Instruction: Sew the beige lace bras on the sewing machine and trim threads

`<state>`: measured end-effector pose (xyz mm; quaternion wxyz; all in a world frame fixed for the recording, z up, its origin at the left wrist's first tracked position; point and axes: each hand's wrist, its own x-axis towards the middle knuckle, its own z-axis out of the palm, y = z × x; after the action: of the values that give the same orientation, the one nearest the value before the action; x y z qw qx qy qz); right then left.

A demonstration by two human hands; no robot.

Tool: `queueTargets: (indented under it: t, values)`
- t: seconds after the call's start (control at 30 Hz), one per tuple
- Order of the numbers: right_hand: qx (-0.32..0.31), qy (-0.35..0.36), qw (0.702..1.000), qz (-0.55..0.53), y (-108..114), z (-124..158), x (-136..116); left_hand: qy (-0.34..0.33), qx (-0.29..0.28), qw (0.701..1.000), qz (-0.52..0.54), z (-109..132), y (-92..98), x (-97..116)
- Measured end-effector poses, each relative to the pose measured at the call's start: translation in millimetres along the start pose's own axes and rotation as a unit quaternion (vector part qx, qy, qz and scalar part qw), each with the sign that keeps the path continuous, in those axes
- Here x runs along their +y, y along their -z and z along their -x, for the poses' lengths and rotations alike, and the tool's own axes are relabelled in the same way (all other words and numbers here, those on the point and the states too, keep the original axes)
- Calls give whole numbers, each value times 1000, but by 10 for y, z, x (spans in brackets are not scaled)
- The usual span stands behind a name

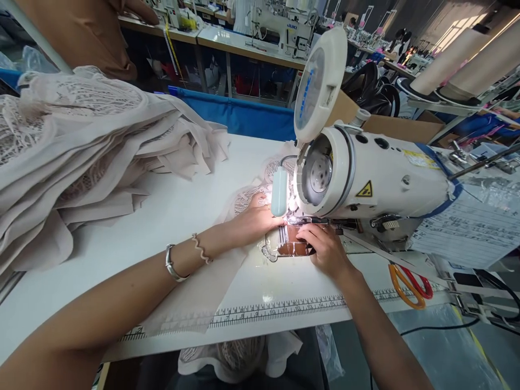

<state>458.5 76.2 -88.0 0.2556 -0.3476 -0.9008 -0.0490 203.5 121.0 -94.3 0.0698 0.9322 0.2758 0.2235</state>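
A white sewing machine [377,179] stands on the white table [134,233], its lamp lighting the needle area. My left hand [254,219] lies on pale beige lace fabric [244,200] left of the needle, fingers pressed flat on the cloth. My right hand [323,246] rests just right of the needle, fingers curled down and pinching the fabric edge over a brownish plate [292,246]. A beige strip of the fabric [195,298] runs under my left forearm toward the table's front edge. My left wrist wears a silver bangle and a coiled band.
A tall heap of beige lace pieces [81,146] fills the table's left side. Orange-and-red handled scissors [408,284] lie right of the machine. A ruler strip [284,309] runs along the front edge. A person in brown stands at back left; further sewing stations behind.
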Motion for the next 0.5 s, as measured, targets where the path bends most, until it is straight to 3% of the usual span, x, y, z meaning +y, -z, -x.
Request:
queueTargets:
  t: [0.23, 0.33, 0.43, 0.5]
  values:
    - [-58, -34, 998, -15, 95, 44, 35, 32, 7, 999, 12, -24, -3, -1]
    - [-82, -81, 992, 43, 116, 53, 98, 47, 2, 999, 24, -11, 18, -3]
    - [-49, -96, 986, 129, 95, 11, 208, 58, -5, 998, 35, -1, 25, -22]
    - [-19, -82, 988, 128, 70, -39, 299, 66, -15, 997, 38, -1, 31, -37]
